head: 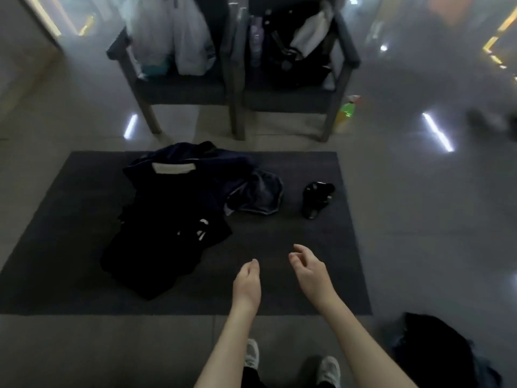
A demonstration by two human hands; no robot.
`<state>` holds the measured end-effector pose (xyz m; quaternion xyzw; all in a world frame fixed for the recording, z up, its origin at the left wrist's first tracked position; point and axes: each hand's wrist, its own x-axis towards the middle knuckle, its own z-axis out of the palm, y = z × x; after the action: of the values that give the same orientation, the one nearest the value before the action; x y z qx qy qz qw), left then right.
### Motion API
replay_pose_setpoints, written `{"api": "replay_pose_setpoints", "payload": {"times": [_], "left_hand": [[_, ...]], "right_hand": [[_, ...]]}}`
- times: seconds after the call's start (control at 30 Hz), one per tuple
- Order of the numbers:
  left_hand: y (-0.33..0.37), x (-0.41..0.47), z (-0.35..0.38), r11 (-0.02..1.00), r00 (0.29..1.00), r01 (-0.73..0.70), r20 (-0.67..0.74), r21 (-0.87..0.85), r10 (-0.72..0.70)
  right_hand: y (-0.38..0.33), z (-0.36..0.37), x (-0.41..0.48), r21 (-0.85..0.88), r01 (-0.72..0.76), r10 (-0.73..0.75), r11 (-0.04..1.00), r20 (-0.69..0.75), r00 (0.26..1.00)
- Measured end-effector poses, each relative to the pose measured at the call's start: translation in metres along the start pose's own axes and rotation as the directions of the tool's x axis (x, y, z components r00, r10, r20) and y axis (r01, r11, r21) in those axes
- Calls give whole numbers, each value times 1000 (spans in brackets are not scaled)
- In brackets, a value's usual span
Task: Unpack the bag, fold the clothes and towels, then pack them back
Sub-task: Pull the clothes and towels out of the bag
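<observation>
Floor: glossy grey tiles (419, 219) with streaks of reflected light; view hazy toward the top. A dark grey mat (307, 275) lies flat on the tiles. Behind its far edge stand two dark chairs side by side: left chair (179, 91) carries white plastic bags (179, 37), right chair (288, 99) carries a black bag (293, 60) with pale cloth showing at its top. A green-yellow bottle (345, 116) stands on the floor just beside the right chair's outer front leg. On the mat, left of centre, unfolded clothes in a heap: a navy garment (181, 177) with a pale band at the far end, and a black garment (156, 256) with small white marks nearer the person, overlapping it. A crumpled blue-grey piece (257, 194) touches the heap's right side. A small black item (316, 198) lies apart, further right on the mat; kind not discernible. Off the mat, at lower right, a dark bundle (436, 348) sits on the tiles; cloth or bag, cannot tell. Left hand (247, 281) and right hand (310, 270) reach out over the mat's near part, close together but not touching, fingers loosely curled, both empty. Pale shoes (251, 354) at the bottom edge.
</observation>
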<state>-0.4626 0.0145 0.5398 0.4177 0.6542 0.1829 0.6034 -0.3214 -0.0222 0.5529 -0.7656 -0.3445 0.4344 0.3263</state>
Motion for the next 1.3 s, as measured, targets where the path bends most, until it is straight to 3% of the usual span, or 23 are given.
{"api": "replay_pose_setpoints", "payload": {"times": [0.2, 0.43, 0.6, 0.9, 1.07, 1.3], "left_hand": [[19, -43, 116, 991, 963, -53, 270, 123, 18], [8, -86, 254, 915, 851, -249, 524, 318, 50], [-18, -113, 356, 838, 793, -338, 610, 428, 9], [-97, -122, 502, 696, 713, -439, 692, 568, -115], [-149, -88, 570, 607, 719, -454, 670, 652, -183], [-236, -12, 667, 419, 671, -540, 674, 730, -308]], "right_hand": [[62, -114, -49, 100, -158, 180, 982, -283, 942], [164, -212, -101, 341, -258, 408, 904, -508, 759], [253, -271, -137, 506, -294, 553, 811, -497, 668], [398, -345, -160, 633, -388, 715, 670, -406, 570], [478, -364, -141, 675, -449, 790, 586, -351, 503], [596, -378, -85, 730, -476, 857, 491, -304, 417]]}}
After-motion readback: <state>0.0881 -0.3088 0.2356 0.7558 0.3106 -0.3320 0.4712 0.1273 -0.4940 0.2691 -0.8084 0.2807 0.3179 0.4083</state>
